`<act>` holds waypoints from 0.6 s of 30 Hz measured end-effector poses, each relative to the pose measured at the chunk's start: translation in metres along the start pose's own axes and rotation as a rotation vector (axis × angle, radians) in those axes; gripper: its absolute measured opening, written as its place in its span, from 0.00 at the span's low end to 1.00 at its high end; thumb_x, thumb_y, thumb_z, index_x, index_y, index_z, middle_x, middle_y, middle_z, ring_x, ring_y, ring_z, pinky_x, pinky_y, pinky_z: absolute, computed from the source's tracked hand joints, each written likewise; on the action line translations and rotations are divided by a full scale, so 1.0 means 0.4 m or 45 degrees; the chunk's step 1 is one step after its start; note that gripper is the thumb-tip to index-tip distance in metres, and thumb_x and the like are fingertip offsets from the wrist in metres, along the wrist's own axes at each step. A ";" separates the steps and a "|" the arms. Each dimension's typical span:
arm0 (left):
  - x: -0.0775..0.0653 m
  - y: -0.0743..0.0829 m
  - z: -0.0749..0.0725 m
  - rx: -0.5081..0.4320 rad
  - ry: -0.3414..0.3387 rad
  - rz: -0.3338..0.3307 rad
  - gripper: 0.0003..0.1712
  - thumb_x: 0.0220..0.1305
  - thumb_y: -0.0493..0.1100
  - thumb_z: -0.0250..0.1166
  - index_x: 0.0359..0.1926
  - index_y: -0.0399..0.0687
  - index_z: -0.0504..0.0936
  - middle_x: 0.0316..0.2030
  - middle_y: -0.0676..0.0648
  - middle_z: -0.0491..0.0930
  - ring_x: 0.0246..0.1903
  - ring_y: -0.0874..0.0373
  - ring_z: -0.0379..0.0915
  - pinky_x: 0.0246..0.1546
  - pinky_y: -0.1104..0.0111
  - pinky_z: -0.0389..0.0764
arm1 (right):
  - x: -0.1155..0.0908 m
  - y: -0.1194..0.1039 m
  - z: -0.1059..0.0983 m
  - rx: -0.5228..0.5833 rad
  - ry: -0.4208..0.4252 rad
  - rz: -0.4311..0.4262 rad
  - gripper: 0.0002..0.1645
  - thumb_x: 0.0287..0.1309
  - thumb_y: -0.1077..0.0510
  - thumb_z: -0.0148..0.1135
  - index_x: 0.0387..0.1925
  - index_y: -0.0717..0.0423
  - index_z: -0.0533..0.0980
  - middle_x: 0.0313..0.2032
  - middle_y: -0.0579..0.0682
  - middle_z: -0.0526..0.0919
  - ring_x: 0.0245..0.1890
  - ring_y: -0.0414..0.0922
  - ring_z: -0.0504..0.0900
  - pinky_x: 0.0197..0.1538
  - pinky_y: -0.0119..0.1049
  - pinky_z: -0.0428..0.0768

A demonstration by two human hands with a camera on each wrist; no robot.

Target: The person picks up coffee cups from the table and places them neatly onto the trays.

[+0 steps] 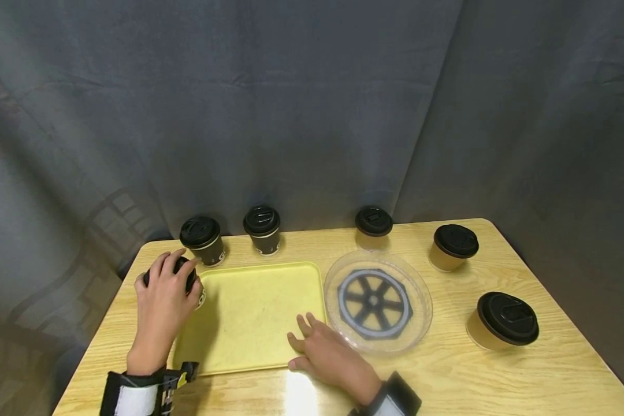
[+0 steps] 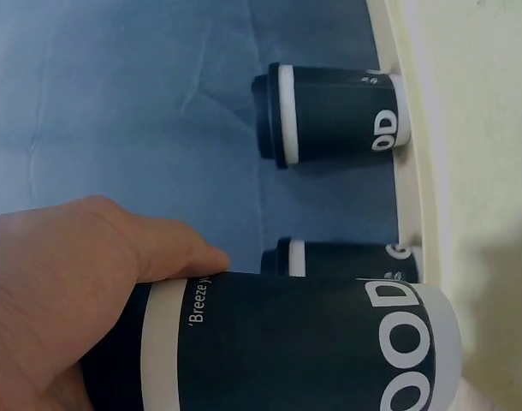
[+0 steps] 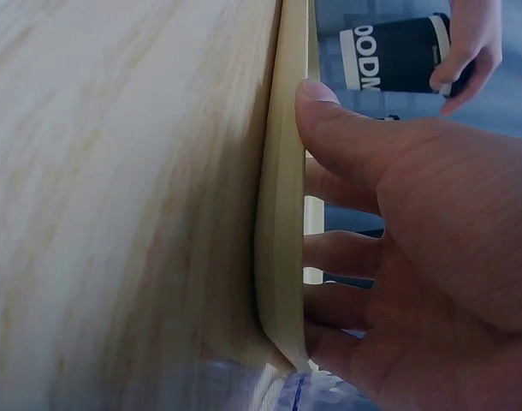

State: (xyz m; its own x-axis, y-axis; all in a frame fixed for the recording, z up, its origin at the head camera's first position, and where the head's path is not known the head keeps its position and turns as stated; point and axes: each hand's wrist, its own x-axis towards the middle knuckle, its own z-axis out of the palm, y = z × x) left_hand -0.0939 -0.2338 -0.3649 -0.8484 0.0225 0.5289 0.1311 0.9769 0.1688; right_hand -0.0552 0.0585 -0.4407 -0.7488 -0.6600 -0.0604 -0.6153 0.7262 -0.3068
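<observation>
My left hand (image 1: 161, 294) grips a black paper coffee cup (image 2: 278, 342) with a dark lid and white lettering, over the left side of a yellow tray (image 1: 255, 318). The fingers come down around the lid from above, and the cup's base shows clearly in the left wrist view. My right hand (image 1: 333, 355) rests at the tray's near right corner, fingers spread and thumb touching the rim in the right wrist view. Two similar black cups, one at the far left (image 1: 208, 245) and another (image 1: 267, 234) beside it, stand upright behind the tray.
Right of the tray lies a round clear plastic dish (image 1: 424, 312) with a dark spoked pattern. Three brown lidded cups stand beyond it: one at the back (image 1: 373, 228), one (image 1: 449, 251) farther right, and one (image 1: 499, 323) nearer. A grey curtain (image 1: 291, 115) hangs behind the wooden table (image 1: 437, 381).
</observation>
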 end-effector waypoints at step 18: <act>0.019 0.036 0.070 -0.014 -0.096 0.059 0.17 0.57 0.38 0.66 0.49 0.46 0.84 0.56 0.38 0.75 0.60 0.38 0.65 0.50 0.30 0.65 | -0.001 -0.002 -0.001 0.013 0.001 0.006 0.34 0.62 0.36 0.53 0.64 0.47 0.72 0.69 0.61 0.65 0.70 0.61 0.64 0.70 0.51 0.67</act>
State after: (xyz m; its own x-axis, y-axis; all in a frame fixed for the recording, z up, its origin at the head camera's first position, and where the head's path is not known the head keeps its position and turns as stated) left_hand -0.1128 -0.2135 -0.3815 -0.8775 0.0842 0.4722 0.1765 0.9720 0.1548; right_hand -0.0545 0.0583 -0.4399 -0.7520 -0.6563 -0.0610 -0.6092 0.7274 -0.3159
